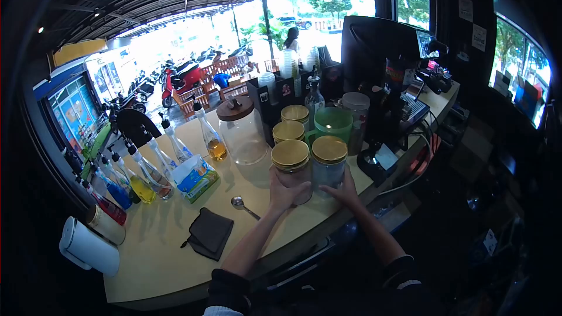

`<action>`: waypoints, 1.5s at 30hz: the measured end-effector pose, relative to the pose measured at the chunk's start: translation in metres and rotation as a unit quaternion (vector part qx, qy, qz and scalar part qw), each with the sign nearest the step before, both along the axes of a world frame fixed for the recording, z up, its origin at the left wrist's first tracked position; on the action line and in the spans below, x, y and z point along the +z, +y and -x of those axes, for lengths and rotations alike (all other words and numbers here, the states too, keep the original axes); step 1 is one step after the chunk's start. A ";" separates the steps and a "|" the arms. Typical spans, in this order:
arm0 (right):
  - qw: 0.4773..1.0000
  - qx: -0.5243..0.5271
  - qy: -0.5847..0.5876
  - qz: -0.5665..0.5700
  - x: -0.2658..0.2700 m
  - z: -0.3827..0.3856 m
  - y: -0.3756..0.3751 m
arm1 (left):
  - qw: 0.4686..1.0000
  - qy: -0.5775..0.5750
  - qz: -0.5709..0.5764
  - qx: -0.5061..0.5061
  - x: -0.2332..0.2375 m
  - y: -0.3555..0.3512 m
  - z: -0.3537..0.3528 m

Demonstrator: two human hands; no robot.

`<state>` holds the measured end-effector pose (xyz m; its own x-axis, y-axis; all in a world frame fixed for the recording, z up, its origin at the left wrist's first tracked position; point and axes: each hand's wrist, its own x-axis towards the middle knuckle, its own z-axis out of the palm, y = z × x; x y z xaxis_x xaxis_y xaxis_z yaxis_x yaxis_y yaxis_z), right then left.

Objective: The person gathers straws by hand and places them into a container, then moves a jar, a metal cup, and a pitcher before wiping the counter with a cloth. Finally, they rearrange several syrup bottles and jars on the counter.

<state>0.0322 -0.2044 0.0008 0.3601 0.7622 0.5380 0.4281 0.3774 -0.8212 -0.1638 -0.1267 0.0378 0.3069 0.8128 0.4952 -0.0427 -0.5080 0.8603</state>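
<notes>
The left sleeve (228, 288) is black or very dark, ending in a loose, creased cuff partway up the forearm. A pale band (222, 311), whitish to grey, crosses it at the bottom edge of the view. The right sleeve (400, 268) matches in its dark cloth and also ends short, with soft folds and a narrower pale stripe (409, 284) behind its hem. Beyond the cuffs, the left forearm (257, 240) and right forearm (377, 231) are bare and slender, as are the left grip (288, 190) and right grip (341, 188), both human hands. Other garment detail sinks into shadow
</notes>
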 end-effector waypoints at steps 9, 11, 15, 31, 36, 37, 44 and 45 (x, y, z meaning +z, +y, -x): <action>0.993 -0.061 -0.097 -0.025 -0.019 -0.005 0.000 | 1.000 0.002 0.014 -0.012 -0.004 -0.006 -0.010; 0.992 -0.064 -0.103 -0.024 -0.014 0.000 -0.006 | 1.000 0.009 0.024 -0.011 -0.002 -0.008 -0.008; 0.951 -0.202 -0.217 -0.089 0.008 0.017 -0.031 | 0.998 0.009 -0.062 0.033 -0.003 -0.010 0.000; 0.904 0.237 -0.237 -0.264 0.067 0.294 0.005 | 0.959 0.009 -0.096 0.268 0.038 -0.065 0.282; 0.877 0.393 -0.224 -0.160 0.073 0.416 0.026 | 0.914 0.018 -0.116 0.388 0.027 -0.076 0.406; 0.869 0.425 -0.216 -0.133 0.067 0.443 0.037 | 0.895 0.024 -0.119 0.430 0.020 -0.078 0.432; 0.879 0.461 -0.053 0.105 0.037 0.645 0.116 | 0.844 0.258 -0.064 0.465 -0.027 -0.090 0.564; 0.880 0.461 -0.051 0.099 0.034 0.669 0.124 | 0.855 0.267 -0.077 0.438 -0.040 -0.089 0.574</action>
<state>-0.6366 -0.0804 0.0346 -0.5037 0.7874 0.3555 0.0901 0.4571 -0.8848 -0.7382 -0.2156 -0.0021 -0.1707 0.7837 0.5972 0.7909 -0.2525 0.5574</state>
